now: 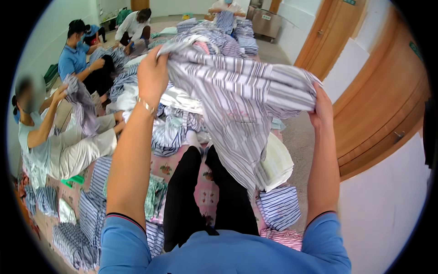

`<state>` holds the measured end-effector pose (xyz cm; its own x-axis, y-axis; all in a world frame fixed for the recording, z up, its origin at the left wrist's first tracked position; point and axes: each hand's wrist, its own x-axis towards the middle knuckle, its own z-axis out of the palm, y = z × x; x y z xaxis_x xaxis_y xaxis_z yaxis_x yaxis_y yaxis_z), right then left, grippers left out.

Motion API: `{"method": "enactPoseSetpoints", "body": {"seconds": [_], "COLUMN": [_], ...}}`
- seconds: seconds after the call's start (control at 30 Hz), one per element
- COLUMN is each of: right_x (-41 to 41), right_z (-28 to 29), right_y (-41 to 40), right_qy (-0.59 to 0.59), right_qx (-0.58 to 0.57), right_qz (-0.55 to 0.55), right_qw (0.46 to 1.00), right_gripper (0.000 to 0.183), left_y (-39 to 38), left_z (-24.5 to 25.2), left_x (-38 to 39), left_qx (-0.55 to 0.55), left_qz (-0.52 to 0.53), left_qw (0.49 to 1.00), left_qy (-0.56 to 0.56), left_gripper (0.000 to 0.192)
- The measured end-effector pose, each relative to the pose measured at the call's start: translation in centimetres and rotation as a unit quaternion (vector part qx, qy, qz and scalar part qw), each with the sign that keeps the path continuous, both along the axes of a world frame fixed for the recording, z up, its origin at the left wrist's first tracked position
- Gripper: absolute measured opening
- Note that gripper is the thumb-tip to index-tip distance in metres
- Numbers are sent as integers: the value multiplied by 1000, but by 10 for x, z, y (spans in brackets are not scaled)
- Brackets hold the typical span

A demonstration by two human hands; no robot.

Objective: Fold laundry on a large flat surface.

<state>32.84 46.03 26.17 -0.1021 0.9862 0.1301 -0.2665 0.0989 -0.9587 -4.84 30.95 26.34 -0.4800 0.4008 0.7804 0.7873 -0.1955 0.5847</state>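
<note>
A grey-and-white striped garment hangs stretched between my raised hands, its lower part draping over my legs. My left hand grips its gathered upper left end. At the right, my right hand pinches the end of what looks like a sleeve. Faint red marking shows on the cloth. Behind it lies a large heap of striped clothes, mostly blue and white. Close to the garment's lower right edge is a stack of pale green cloth, with folded blue-striped clothes just below it.
Several people sit at the left and far end handling cloth; the nearest person holds a garment. Folded stacks stand at lower left on a pink patterned floor sheet. Wooden doors line the right wall; a metal cart stands behind.
</note>
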Motion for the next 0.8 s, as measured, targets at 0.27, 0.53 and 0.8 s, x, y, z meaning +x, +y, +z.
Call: {"method": "enactPoseSetpoints", "body": {"seconds": [0.27, 0.53, 0.8], "right_x": [37, 79, 45], "right_z": [81, -65, -196], "right_y": [-45, -160, -307], "right_qy": [41, 55, 30], "right_qx": [97, -60, -307], "right_qz": [-9, 98, 206], "right_qw": [994, 992, 929], "right_gripper": [27, 32, 14], "left_y": [34, -91, -314], "left_z": [60, -65, -276], "left_x": [0, 16, 35], "left_qx": [48, -77, -451], "left_qz": [-46, -79, 82], "left_qw": [997, 990, 878], "left_qy": [-29, -84, -136], "left_gripper": [28, 25, 61]}}
